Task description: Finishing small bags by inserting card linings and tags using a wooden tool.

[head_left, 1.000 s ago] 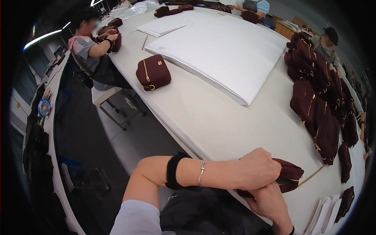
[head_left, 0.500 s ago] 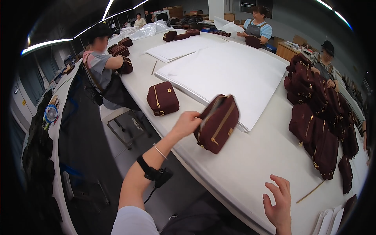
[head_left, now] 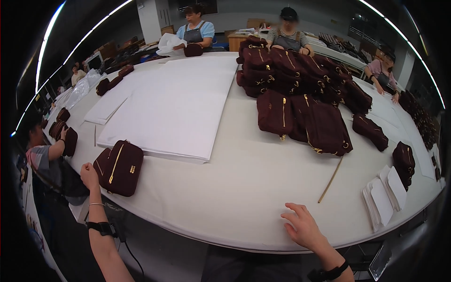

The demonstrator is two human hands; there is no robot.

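"Where is our pouch?"

"Our wine-red zip pouch [head_left: 125, 173] is on the bench [head_left: 230, 199], between eight and nine o'clock. A second wine-red pouch [head_left: 101, 163] peeks out at its nine o'clock side."

"What are we doing with it?"

"It looks like we are at the setting-down part. Our left hand [head_left: 89, 176] is right by the two pouches, on their nine o'clock side, with its fingers curled. We cannot tell if that grip is on the cloth."

"And our other hand?"

"Our right hand [head_left: 304, 228] is between four and five o'clock. Its grip is empty, with the fingers apart."

"What does our next move call for?"

"We think the left fingers should be loose and come away softly, toward nine o'clock, so we don't bump the pouches. The right hand looks free to help."

"How does our pouch look?"

"Dark and boxy, with round corners. A long gold zip [head_left: 116, 163] runs on a slant down its front, with a little gold mark [head_left: 132, 168] at the zip's three o'clock side. It looks soft but full, so we guess a hard squeeze could dent it."
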